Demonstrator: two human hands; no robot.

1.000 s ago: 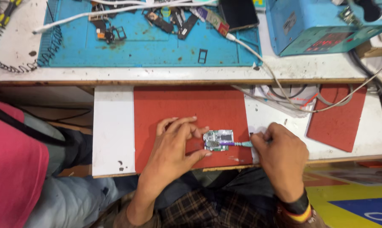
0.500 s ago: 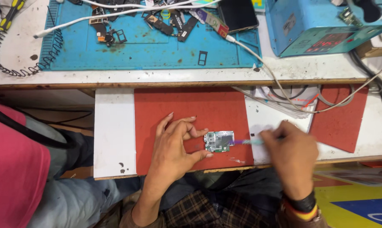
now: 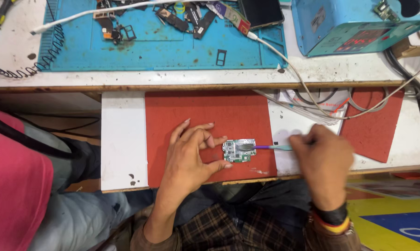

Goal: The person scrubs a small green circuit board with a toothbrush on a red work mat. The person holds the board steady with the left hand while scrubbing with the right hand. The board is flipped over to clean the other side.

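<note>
Setting: two-level repair desk (image 3: 121, 139) seen from above, a white lower shelf in front and a stained white upper top behind it.
Work surface: red mat (image 3: 205, 116) lying on the lower shelf, with the work going on at its near right part.
Circuit board: small green circuit board (image 3: 238, 150) flat on the red mat, close to the mat's right edge and near the front lip of the desk.
Left hand: left hand (image 3: 189, 153) rests on the mat just left of the board, fingers spread; thumb and forefinger tips touch the board's left edge and pin it in place.
Right hand: right hand (image 3: 322, 158), blurred, is closed around the handle of a brush; it sits to the right of the board, over the white shelf.
Brush: toothbrush (image 3: 265, 147) with a purple and teal handle, lying level, its bristle head on the board's top right part.
Second mat: another red mat (image 3: 375, 125) at the right end of the shelf, under grey cables.
Upper top: blue silicone mat (image 3: 163, 42) strewn with small phone parts, a dark phone (image 3: 262, 11) at its far right, a blue box-shaped station (image 3: 354, 23) further right.
Left edge: another person's pink sleeve (image 3: 12, 186) beside the desk.
</note>
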